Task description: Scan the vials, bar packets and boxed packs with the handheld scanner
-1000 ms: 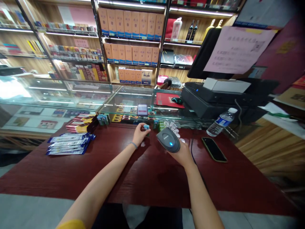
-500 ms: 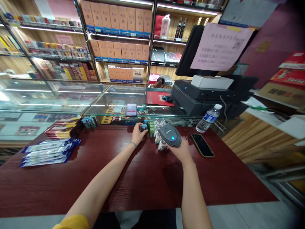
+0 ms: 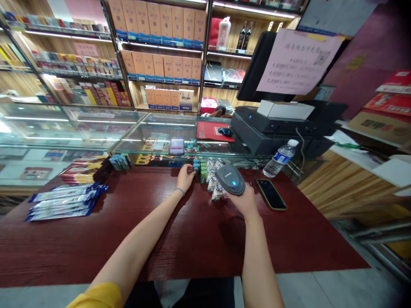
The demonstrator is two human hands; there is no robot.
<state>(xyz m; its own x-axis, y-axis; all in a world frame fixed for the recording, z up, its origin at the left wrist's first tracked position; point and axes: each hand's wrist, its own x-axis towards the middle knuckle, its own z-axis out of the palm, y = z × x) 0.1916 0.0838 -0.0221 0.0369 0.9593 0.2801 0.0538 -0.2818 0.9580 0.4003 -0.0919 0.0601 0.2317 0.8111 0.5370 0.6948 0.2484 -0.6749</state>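
Note:
My right hand (image 3: 245,199) is wrapped round the grip of a dark barcode scanner (image 3: 229,177), which has a blue light lit on top. At the back edge of the dark red table, the curled fingers of my left hand (image 3: 185,177) are closed at a small blue pack (image 3: 196,164). The fingertips are partly hidden. Just right of it stands a row of small green packs (image 3: 203,171). Beside these are several small clear-capped bottles (image 3: 212,183), some of them hidden behind the scanner.
Silvery sachets (image 3: 66,201), maroon-and-yellow packs (image 3: 83,169) and blue-green packs (image 3: 120,161) lie on the left. A phone (image 3: 271,194) and a water bottle (image 3: 280,158) are to the right. Behind stand a glass display case (image 3: 167,128) and a monitor (image 3: 257,66).
My left hand has shifted slightly, and the blue pack at its fingers now sits nearer the row of green packs. The scanner stays in my right hand, almost unmoved.

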